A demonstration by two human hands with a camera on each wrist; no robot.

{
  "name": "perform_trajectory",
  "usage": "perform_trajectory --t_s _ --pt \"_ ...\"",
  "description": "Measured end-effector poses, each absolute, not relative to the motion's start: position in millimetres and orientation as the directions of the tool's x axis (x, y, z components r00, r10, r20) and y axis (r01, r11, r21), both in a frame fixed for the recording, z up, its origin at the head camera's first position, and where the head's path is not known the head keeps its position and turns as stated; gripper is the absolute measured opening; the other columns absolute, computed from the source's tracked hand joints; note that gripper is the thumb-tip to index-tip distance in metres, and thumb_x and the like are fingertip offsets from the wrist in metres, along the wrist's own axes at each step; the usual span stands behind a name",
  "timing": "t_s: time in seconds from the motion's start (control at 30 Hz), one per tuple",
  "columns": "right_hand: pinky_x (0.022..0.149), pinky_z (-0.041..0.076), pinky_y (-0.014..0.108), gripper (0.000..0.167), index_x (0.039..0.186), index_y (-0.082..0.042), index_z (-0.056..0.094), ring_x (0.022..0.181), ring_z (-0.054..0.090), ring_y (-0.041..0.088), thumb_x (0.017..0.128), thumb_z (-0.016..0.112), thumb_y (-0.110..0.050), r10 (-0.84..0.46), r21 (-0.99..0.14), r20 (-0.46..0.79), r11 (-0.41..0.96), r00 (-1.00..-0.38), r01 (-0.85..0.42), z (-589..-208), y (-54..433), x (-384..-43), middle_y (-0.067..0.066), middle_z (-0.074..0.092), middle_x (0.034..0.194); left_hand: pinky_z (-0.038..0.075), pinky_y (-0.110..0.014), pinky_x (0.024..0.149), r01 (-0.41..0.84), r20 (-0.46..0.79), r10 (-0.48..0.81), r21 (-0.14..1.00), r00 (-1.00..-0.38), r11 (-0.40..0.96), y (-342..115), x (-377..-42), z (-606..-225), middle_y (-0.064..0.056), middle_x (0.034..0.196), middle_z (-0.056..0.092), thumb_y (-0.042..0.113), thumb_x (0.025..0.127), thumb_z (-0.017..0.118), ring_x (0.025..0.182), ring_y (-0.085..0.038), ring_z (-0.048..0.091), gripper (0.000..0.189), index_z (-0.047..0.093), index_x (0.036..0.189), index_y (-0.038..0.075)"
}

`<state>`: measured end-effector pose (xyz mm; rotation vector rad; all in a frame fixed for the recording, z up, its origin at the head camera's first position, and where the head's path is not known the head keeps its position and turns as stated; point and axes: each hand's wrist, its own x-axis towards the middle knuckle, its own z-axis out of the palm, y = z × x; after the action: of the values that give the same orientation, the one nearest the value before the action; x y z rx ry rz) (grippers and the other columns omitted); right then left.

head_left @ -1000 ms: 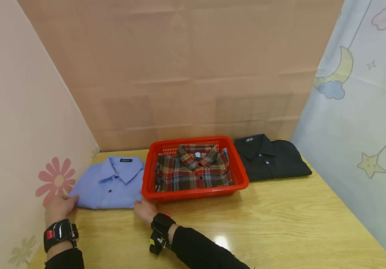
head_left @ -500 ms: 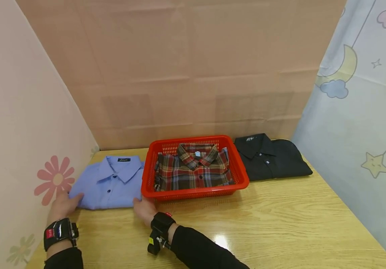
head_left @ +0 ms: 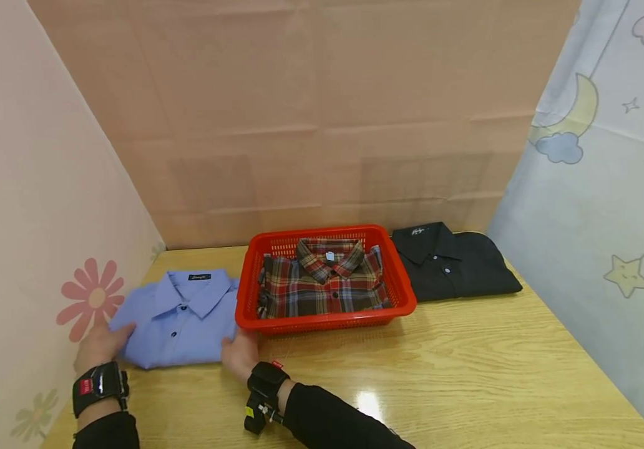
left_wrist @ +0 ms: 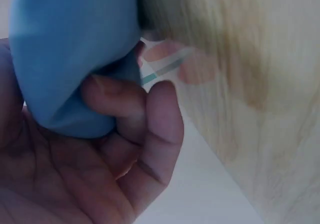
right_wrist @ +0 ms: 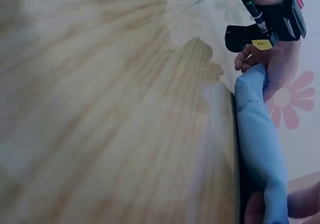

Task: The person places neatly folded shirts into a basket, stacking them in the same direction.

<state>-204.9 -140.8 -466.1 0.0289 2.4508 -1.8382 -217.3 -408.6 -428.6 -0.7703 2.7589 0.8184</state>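
Note:
A folded light-blue shirt (head_left: 187,330) with a collar and dark buttons lies at the left of the table, beside the red basket. My left hand (head_left: 99,347) grips its left front corner. In the left wrist view, the fingers (left_wrist: 165,119) curl under the blue cloth (left_wrist: 75,59), with the thumb at the other side. My right hand (head_left: 239,355) pinches the shirt's right front corner, close to the basket's corner. The right wrist view shows the shirt's front edge (right_wrist: 260,134) stretched between both hands, with the left hand (right_wrist: 275,64) at the far end.
A red plastic basket (head_left: 322,323) holds a folded plaid shirt (head_left: 327,293). To its right lies a folded black shirt (head_left: 462,268) by the back wall. The patterned left wall (head_left: 30,249) stands close beside my left hand. Bare wood table (head_left: 457,368) stretches across the front right.
The blue shirt has shifted toward me and slightly left, its collar and front edge now nearer. Both hands have kept hold of its front corners. The basket and other shirts stay put.

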Motion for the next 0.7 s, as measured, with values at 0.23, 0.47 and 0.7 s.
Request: perform_trajectory --t_s 0.23,0.47,0.7 --pt "0.113 0.034 0.049 0.066 0.151 -0.001 0.032 0.141 0.035 0.033 0.091 0.062 -0.004 -0.144 -0.96 -0.184 0.237 -0.972 0.147 -463.5 -137.0 -206.7 0.015 0.033 0.156 0.041 -0.066 0.091 -0.532 -0.293 -0.444 0.445 -0.847 0.721 -409.5 -219.8 -431.2 -0.046 0.137 0.033 0.046 0.096 0.046 0.116 -0.06 0.044 0.089 0.008 0.148 -0.015" --pt "0.098 0.043 0.048 0.071 0.157 -0.018 0.023 0.134 0.041 0.03 0.096 0.059 -0.016 -0.259 -0.937 -0.309 0.248 -0.915 0.246 -457.0 -132.3 -209.3 0.006 0.022 0.162 0.048 -0.06 0.085 -0.421 -0.222 -0.358 0.49 -0.907 0.763 -408.2 -224.5 -432.4 -0.046 0.121 0.049 0.037 0.094 0.055 0.102 -0.055 0.055 0.075 0.035 0.131 -0.023" --pt "0.118 0.026 0.044 0.075 0.158 -0.028 0.015 0.148 0.022 0.017 0.098 0.052 -0.006 -0.411 -0.973 -0.171 0.212 -0.895 0.088 -454.0 -132.8 -214.9 -0.005 0.019 0.163 0.045 -0.063 0.084 -0.415 -0.203 -0.361 0.45 -0.91 0.791 -406.3 -226.0 -428.9 -0.048 0.121 0.046 0.033 0.097 0.048 0.103 -0.059 0.052 0.065 0.039 0.127 -0.024"
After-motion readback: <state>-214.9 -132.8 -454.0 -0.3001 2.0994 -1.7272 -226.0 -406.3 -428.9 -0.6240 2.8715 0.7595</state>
